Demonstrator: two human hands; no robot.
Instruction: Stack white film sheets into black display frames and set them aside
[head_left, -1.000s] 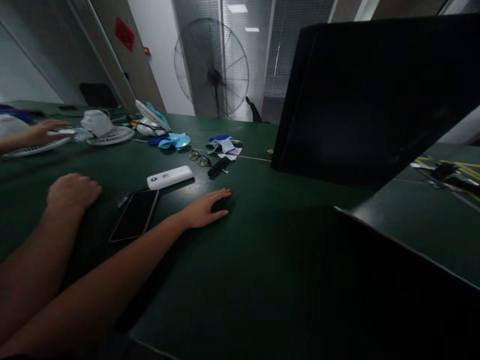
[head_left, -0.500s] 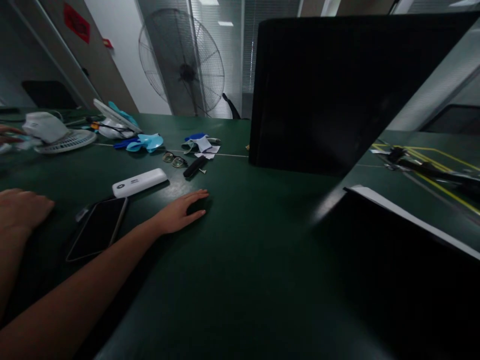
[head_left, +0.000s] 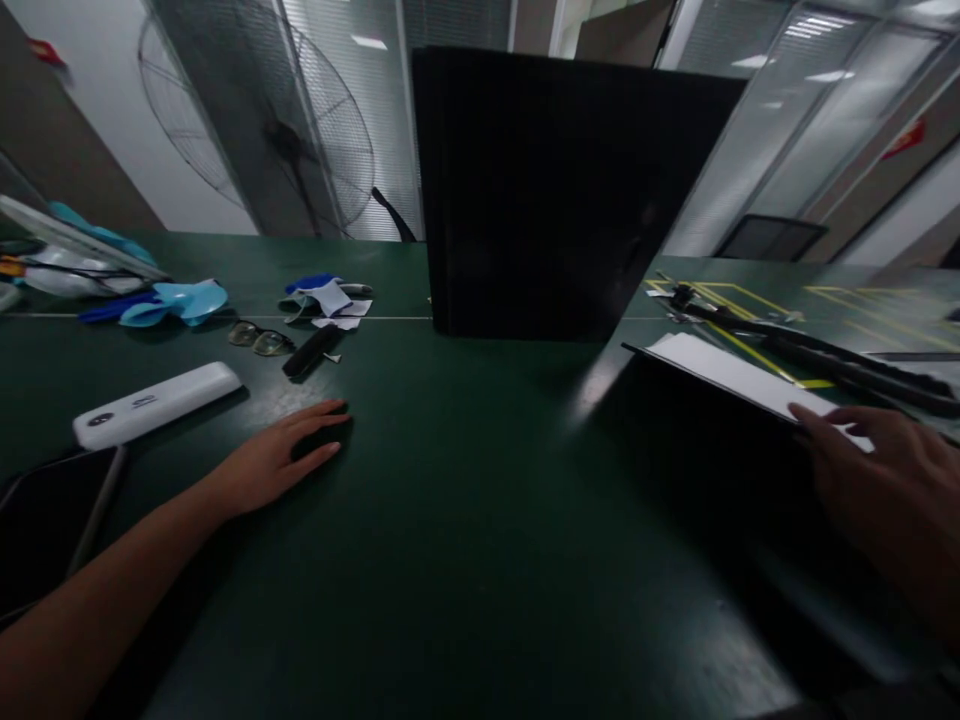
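My left hand [head_left: 266,462] lies palm down on the dark green table [head_left: 450,520], fingers stretched out and a little apart, holding nothing. Just beyond its fingertips are a slim black case-like object [head_left: 307,352] and a pair of glasses [head_left: 259,338]. At the right, my right hand [head_left: 874,470] grips the near right end of a flat dark panel with a white sheet [head_left: 739,373] along its upper side. A fingertip shows on the white surface; the other fingers are partly hidden in shadow. Whether the panel is a folder or something else cannot be made out.
A large black upright panel [head_left: 562,200] stands across the table's middle. At the left are a white elongated device [head_left: 157,405], a phone [head_left: 56,530] and a light blue fan-blade-like piece [head_left: 176,303]. A long black object [head_left: 840,365] lies at the right near yellow tape.
The view has swung right. My right hand has come into sight, holding the flat dark panel at its end. My left hand stays flat on the table; another hand at far left has left the view.
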